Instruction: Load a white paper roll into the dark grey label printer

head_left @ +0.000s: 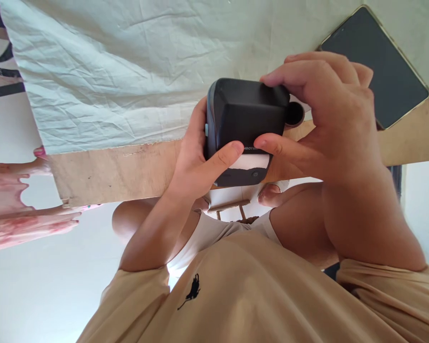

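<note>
The boxy black device [252,121] has rounded corners, a pale band and a power button. The left hand [195,159] and right hand [343,107] hold it.

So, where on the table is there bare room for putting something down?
The widest free patch is the pale cloth left of the black device, beyond the wooden strip. The strip itself is also bare left of the left hand, though narrow. Crowded: the right side, where the right hand, dark cylinder and phone sit close together.
</note>
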`<control>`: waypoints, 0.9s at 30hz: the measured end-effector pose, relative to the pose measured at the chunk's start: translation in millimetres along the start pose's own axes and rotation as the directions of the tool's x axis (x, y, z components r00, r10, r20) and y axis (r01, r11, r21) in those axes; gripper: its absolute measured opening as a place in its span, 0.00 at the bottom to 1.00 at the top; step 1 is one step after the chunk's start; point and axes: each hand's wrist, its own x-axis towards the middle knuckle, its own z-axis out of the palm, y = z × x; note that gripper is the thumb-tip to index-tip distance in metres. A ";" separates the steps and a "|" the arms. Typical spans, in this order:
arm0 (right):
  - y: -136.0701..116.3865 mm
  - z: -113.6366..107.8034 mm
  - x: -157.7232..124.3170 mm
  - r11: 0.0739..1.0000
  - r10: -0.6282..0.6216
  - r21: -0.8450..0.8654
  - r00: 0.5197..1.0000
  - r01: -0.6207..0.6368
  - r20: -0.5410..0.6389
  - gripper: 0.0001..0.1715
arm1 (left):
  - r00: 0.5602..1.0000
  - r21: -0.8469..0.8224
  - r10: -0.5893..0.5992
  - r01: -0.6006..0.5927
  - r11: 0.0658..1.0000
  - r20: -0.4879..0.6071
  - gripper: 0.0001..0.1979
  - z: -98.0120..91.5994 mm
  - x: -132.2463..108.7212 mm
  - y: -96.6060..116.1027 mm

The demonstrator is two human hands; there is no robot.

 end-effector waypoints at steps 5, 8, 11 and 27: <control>2.4 2.8 -0.4 1.000 -0.015 0.023 1.000 0.015 -0.016 0.39 | 1.000 -0.026 0.006 -0.006 1.000 -0.010 0.30 1.0 -1.1 6.1; 1.9 4.9 -0.6 1.000 -0.003 0.029 0.999 0.004 -0.037 0.37 | 0.999 -0.056 0.030 -0.031 0.998 -0.020 0.31 1.5 -0.9 4.2; 2.1 6.0 -0.9 0.999 -0.016 0.036 0.999 0.018 -0.036 0.37 | 0.996 -0.033 0.084 -0.084 0.996 -0.010 0.31 -1.0 5.8 -13.8; 8.2 5.2 -2.9 0.999 -0.031 0.032 0.999 0.030 0.017 0.41 | 1.000 -0.050 -0.003 0.002 0.999 -0.016 0.24 5.6 -0.7 14.0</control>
